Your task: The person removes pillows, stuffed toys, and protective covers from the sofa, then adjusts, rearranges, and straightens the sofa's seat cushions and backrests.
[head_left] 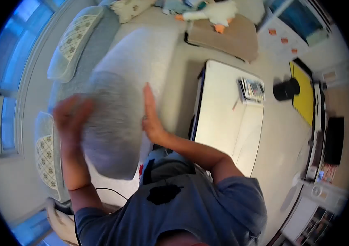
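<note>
In the head view, I see the grey cover (pixel 113 119) over the sofa (pixel 96 49), between the hands, its long axis running away from the body: left hand (pixel 72 117) nearer, overlapping its edge, fingers blurred but parted; right hand (pixel 152 123) just beside, fingers together. The shirt (pixel 215 205) shows an apple-shaped logo (pixel 164 193); I can read no writing.

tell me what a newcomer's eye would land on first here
Probably the fluffy grey fabric between the left hand and right hand. Next, the bright yellow panel toward the right edge, then the white plush toy at the top.
</note>
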